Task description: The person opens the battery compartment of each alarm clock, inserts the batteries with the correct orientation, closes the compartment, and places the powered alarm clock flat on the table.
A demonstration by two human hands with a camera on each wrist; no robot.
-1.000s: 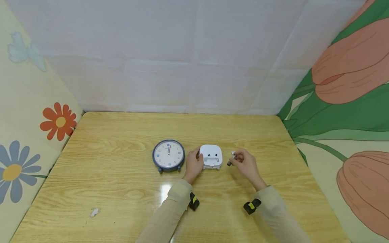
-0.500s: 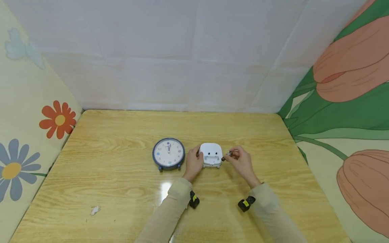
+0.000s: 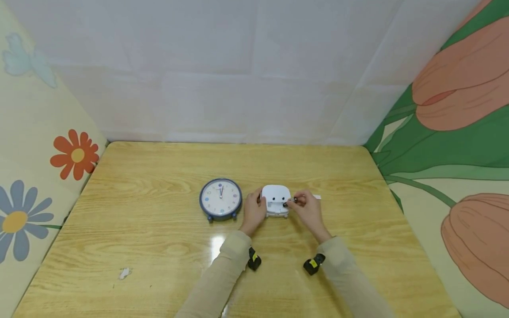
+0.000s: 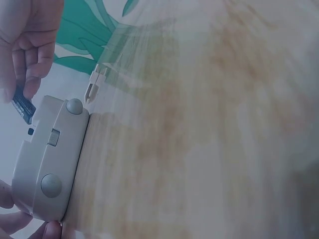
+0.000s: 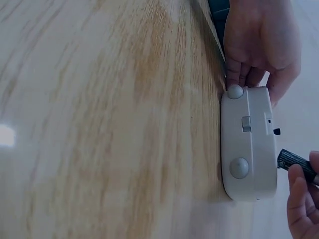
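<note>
A small white clock (image 3: 276, 194) lies with its back up, showing two black knobs and an uncovered battery compartment (image 3: 275, 207). On its left side my left hand (image 3: 253, 213) grips the casing, thumb on top and fingers around the edge. My right hand (image 3: 309, 213) pinches a dark battery (image 5: 296, 164) at the compartment's right end. The left wrist view has this battery (image 4: 24, 106) tilted, its lower end close to the casing; whether it touches is unclear. A dark spot by the right fingers is too small to identify.
A blue-rimmed round alarm clock (image 3: 220, 198) lies face up left of my left hand. A small white plastic piece (image 3: 317, 197) lies beyond my right hand, also seen as a pale clipped part (image 4: 94, 83). The wooden table (image 3: 159, 247) has a white worn patch (image 3: 124, 273).
My right hand has moved left with the battery, from beside the white clock to its compartment. The left hand keeps its hold on the clock.
</note>
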